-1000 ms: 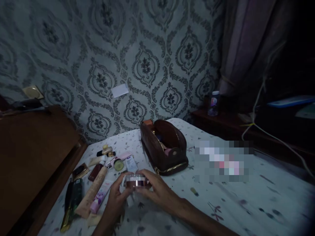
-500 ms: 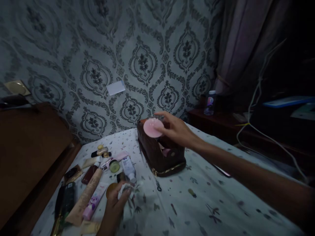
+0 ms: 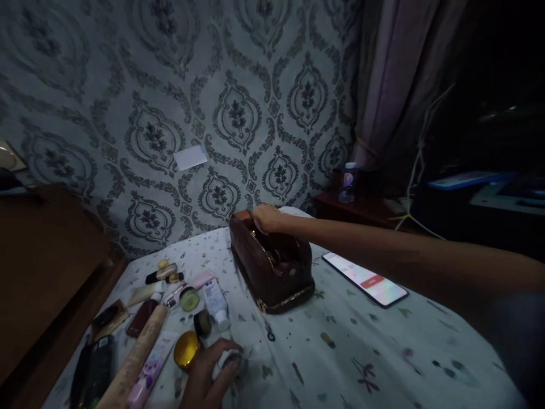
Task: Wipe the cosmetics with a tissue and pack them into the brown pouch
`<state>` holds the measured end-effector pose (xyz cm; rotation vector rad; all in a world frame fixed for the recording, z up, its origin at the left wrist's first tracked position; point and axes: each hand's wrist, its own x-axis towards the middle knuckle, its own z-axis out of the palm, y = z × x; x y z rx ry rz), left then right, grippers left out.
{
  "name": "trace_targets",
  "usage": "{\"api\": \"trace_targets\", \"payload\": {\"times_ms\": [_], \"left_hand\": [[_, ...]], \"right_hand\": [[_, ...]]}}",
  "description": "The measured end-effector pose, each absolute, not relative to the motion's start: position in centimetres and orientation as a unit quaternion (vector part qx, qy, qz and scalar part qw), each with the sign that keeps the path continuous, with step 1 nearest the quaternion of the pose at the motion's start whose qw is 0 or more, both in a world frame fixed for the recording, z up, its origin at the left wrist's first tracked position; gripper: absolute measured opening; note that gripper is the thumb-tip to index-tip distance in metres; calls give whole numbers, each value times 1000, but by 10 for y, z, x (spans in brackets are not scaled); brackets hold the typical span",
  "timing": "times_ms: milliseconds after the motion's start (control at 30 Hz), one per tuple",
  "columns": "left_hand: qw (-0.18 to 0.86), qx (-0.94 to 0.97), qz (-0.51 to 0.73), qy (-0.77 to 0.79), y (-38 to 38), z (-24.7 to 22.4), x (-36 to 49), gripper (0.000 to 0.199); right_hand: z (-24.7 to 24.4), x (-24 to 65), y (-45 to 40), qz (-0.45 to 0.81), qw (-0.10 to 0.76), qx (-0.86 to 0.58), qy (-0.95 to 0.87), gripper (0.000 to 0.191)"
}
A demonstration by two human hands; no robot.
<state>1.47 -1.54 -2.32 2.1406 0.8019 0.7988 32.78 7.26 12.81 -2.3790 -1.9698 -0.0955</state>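
Note:
A brown leather bag (image 3: 272,272) stands unzipped on the patterned sheet. My right hand (image 3: 267,218) reaches into its far end; the fingers are hidden inside, so I cannot tell what they hold. The round pink piece is out of sight. Down at the front, my left hand (image 3: 213,369) is closed on a small white thing (image 3: 227,360), too blurred to name. Beside that hand lie a gold-coloured lid (image 3: 186,349), a small dark jar (image 3: 202,322) and a white tube (image 3: 216,304).
Left of the bag lie several cosmetics, among them a long beige tube (image 3: 136,358), a pink tube (image 3: 151,369) and a green-topped jar (image 3: 189,299). A lit phone (image 3: 366,278) rests under my right forearm. A bottle (image 3: 347,183) stands on the back-right table.
My right hand has gone down into the bag, and the pink piece it held has gone from view. My left hand has shifted slightly right and down. The phone now shows more fully.

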Motion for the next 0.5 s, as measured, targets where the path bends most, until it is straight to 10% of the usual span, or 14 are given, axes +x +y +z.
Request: {"api": "trace_targets", "payload": {"times_ms": [500], "left_hand": [[330, 864, 294, 241, -11, -37, 15, 43]], "right_hand": [[93, 335, 93, 19, 0, -794, -608, 33]]}}
